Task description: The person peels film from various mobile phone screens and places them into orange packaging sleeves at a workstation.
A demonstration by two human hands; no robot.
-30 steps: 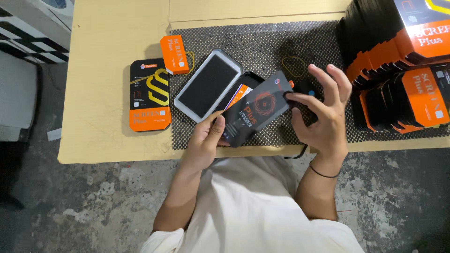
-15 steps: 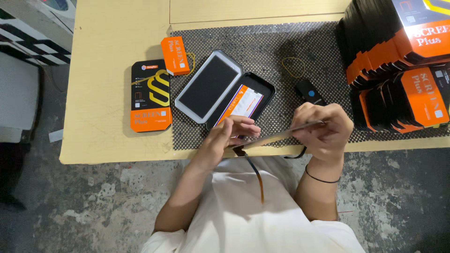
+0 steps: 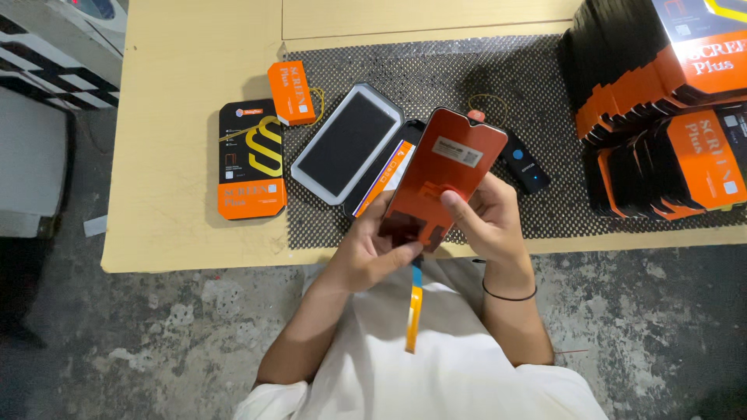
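Both my hands hold a flat phone screen panel point(image 3: 451, 167) with its orange-red back facing up. My left hand point(image 3: 373, 249) grips its lower left edge. My right hand point(image 3: 486, 222) holds the lower right side, thumb on the back. An orange ribbon cable point(image 3: 415, 307) hangs down from the panel's bottom edge over my white shirt. Just beyond the panel lie a white-rimmed tray with a dark screen point(image 3: 346, 144) and a black open tray point(image 3: 389, 167) on the black mesh mat point(image 3: 436, 70).
A black and orange flat box point(image 3: 250, 159) and a small orange box point(image 3: 290, 92) lie left on the wooden table point(image 3: 187, 70). A small black device point(image 3: 525, 162) sits right of the panel. Stacks of orange and black boxes point(image 3: 661, 117) fill the right side.
The panel has been turned over from edge-on to flat, orange back up. Its ribbon cable now hangs straight down. My right hand has shifted onto its lower right side.
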